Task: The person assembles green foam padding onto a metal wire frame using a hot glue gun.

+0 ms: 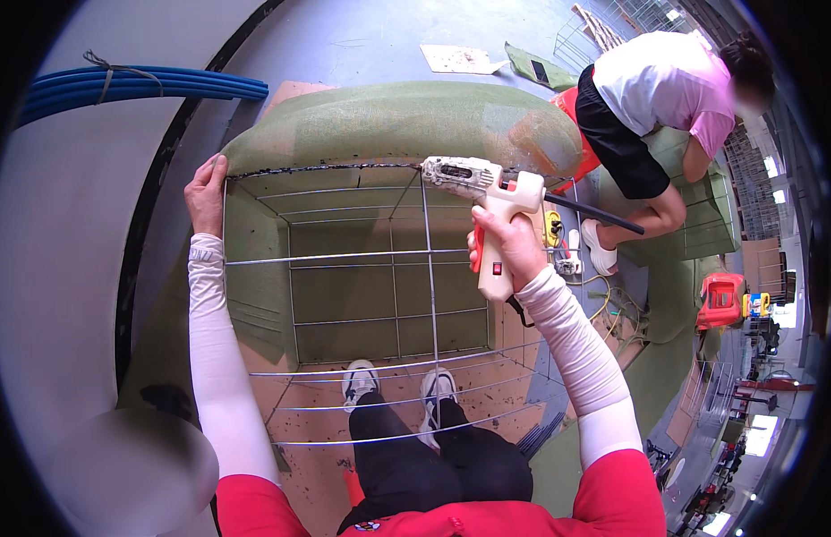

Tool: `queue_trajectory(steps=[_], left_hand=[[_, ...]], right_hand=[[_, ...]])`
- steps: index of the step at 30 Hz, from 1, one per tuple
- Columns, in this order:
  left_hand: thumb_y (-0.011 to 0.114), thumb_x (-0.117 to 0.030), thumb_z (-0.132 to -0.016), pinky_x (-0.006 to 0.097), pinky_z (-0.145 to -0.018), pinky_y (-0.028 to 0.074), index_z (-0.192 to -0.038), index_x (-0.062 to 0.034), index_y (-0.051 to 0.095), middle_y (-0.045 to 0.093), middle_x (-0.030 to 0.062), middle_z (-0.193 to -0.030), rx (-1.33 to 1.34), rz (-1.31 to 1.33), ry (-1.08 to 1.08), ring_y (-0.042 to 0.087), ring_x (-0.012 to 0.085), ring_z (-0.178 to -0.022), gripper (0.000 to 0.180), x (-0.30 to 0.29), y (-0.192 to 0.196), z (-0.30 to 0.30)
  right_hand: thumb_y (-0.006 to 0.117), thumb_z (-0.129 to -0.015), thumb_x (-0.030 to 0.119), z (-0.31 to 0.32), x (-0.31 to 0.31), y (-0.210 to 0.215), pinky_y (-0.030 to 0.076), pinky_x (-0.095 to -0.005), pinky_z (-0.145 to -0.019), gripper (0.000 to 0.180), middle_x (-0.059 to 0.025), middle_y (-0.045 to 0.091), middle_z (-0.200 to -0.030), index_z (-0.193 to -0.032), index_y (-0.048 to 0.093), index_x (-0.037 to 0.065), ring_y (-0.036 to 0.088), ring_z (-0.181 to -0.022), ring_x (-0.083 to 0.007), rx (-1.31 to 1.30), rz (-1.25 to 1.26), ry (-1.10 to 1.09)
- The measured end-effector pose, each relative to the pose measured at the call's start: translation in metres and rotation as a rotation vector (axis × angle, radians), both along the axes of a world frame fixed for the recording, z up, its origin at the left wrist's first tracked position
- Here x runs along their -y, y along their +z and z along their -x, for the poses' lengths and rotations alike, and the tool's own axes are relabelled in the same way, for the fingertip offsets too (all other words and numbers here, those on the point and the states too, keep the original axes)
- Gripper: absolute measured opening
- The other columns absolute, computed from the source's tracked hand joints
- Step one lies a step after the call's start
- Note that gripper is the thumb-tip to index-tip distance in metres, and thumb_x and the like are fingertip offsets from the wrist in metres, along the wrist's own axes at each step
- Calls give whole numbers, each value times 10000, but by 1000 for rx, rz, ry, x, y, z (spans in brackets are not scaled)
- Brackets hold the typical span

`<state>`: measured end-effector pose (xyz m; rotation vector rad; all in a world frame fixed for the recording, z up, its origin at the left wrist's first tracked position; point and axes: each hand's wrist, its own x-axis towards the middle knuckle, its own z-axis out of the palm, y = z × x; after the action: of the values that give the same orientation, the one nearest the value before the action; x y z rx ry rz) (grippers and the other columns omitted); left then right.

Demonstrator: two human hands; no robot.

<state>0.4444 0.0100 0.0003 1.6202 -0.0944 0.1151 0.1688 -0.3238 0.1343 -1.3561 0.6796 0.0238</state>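
My right hand (514, 248) is wrapped round the handle of a cream-white hot glue gun (498, 228), stained dark near its front. A black glue stick (603, 213) sticks out of its back. The gun's nozzle is at the far edge of a wire frame (430, 277), where a line of black glue (335, 167) runs along the wire. Green mesh fabric (379, 121) drapes over the frame's far side and lines parts of it. At the far left corner my left hand (205, 197) is closed, its fingers gripping the frame's edge and fabric.
A person (652, 107) bends over another green-covered frame (711, 201) at the right. Beside them lie a second glue gun (570, 255) and cords (603, 300). Blue tubes (156, 83) are bundled at the left wall. A red case (721, 301) stands farther right.
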Motion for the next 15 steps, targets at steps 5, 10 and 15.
queue_trajectory(steps=[5, 10, 15], left_hand=[[662, -262, -837, 251, -840, 445, -998, 37, 660, 599, 105, -1131, -14, 24, -5, 574, 151, -972, 339, -1, 1, 0], [662, -255, -838, 248, -832, 448, -992, 44, 660, 597, 100, -1133, -19, 38, -9, 572, 145, -960, 336, 0, 1, 0], [662, -252, -838, 249, -831, 448, -989, 45, 660, 597, 103, -1132, 0, 26, -9, 571, 147, -961, 333, 1, 3, 1]], right_hand=[[630, -827, 244, 1, -2, -1, 484, -293, -412, 251, -72, 573, -623, -888, 500, 39, 571, -465, -158, 0, -23, -10], [603, -849, 270, 7, 5, 0, 492, -287, -443, 216, -58, 576, -646, -897, 517, 77, 575, -494, -147, -19, -9, -18], [625, -830, 234, 7, 3, 0, 486, -298, -412, 241, -73, 572, -622, -892, 497, 40, 572, -467, -159, 3, -7, -52]])
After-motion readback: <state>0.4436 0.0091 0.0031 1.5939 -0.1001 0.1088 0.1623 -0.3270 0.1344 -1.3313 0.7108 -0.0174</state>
